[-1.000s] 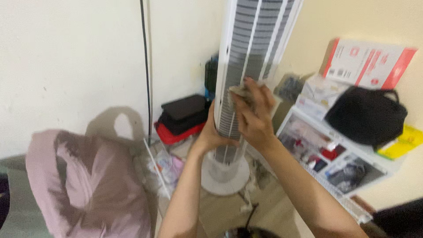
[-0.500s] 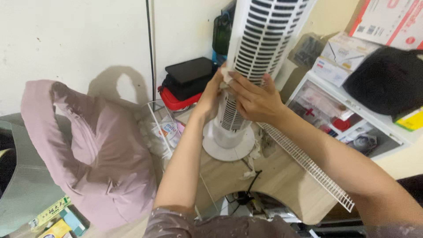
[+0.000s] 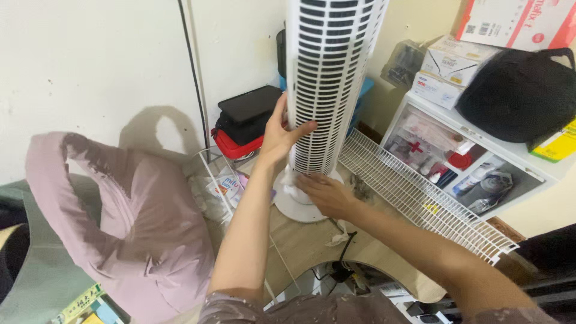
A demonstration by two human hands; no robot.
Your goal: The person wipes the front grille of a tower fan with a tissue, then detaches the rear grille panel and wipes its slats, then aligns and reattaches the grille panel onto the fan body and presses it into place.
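A tall white tower fan (image 3: 329, 78) with a slotted grille stands upright on its round white base (image 3: 299, 207) on a wooden surface. My left hand (image 3: 279, 135) grips the fan's left side at about mid height. My right hand (image 3: 324, 193) is low at the foot of the column, just above the base, pressing a small white cloth or wipe against the grille. Its fingers are curled over the cloth.
A white wire rack (image 3: 420, 195) lies to the right of the fan. White shelves (image 3: 474, 156) hold boxes and a black bag (image 3: 519, 93). A red and black case (image 3: 246, 123) sits behind, a pink garment (image 3: 120, 216) at the left, and a black cable (image 3: 192, 72) runs down the wall.
My right hand has slid down the fan from mid height to the bottom near the base. My left hand stays on the fan's side. The view has tilted lower.
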